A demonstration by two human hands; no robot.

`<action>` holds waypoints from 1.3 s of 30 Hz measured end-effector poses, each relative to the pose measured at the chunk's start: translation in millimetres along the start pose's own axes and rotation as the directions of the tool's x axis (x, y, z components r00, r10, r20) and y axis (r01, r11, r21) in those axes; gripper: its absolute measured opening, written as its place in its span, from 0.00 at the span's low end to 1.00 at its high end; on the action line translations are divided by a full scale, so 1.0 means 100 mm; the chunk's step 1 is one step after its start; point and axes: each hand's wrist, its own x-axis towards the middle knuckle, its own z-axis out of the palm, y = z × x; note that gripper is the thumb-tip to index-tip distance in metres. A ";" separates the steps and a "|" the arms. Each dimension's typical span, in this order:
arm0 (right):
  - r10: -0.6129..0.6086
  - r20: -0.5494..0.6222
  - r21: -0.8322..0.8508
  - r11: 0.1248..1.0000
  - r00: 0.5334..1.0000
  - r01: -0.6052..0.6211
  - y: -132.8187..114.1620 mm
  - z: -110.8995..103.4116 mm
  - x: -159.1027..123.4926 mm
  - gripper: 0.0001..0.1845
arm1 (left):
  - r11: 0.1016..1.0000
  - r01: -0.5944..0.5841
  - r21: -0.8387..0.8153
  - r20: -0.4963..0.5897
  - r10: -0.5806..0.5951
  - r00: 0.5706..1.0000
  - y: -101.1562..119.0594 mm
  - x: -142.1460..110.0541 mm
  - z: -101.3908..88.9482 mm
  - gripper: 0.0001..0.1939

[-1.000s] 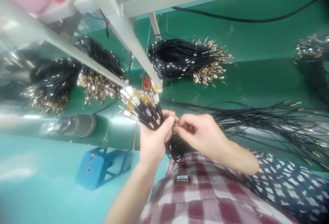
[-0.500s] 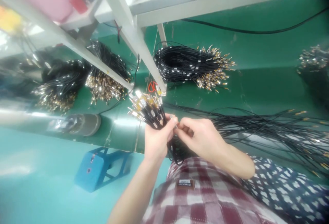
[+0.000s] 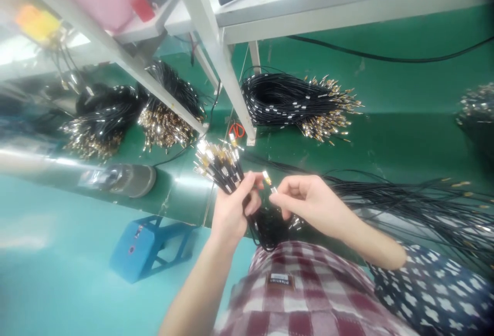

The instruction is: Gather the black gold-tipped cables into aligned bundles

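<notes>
My left hand (image 3: 233,207) is closed round a thick bunch of black cables (image 3: 219,163), whose metal and yellowish connector ends fan out above the thumb. Below that fist the cables hang in dark loops (image 3: 266,230) close to the checked apron. Just to the right, my right hand (image 3: 303,199) pinches a single cable end (image 3: 268,180) between thumb and fingers, its silver and yellow tip pointing up and left. A small gap separates this end from the held bunch. The rest of that cable is hidden by the fingers.
Coiled cable bundles (image 3: 285,99) lie on the green worktop (image 3: 409,135), under a white metal shelf frame (image 3: 227,84). Loose cables (image 3: 405,202) spread to the right. Red-handled scissors (image 3: 236,130) lie beside a shelf leg. A grey cylindrical device (image 3: 135,180) sits left, above a blue stool (image 3: 135,251).
My right hand has drawn slightly right, away from the left, and a single connector end now shows in its pinch. The left hand keeps its bunch. The view has shifted a little.
</notes>
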 end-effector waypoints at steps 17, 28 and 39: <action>-0.281 -0.111 -0.486 0.852 0.953 0.194 0.08 0.11 0.00 0.14 | 0.999 0.052 -0.003 -0.081 -0.052 0.995 -0.03 0.02 0.11 0.13; -0.162 -0.006 -0.247 0.956 0.987 0.156 0.11 0.01 0.00 0.19 | 0.996 0.080 -0.036 0.085 -0.077 0.993 0.02 0.05 0.00 0.16; -0.140 0.103 -0.176 0.972 0.985 0.157 0.10 0.00 -0.01 0.20 | 0.996 0.083 0.023 0.082 -0.085 0.993 0.02 0.05 0.08 0.12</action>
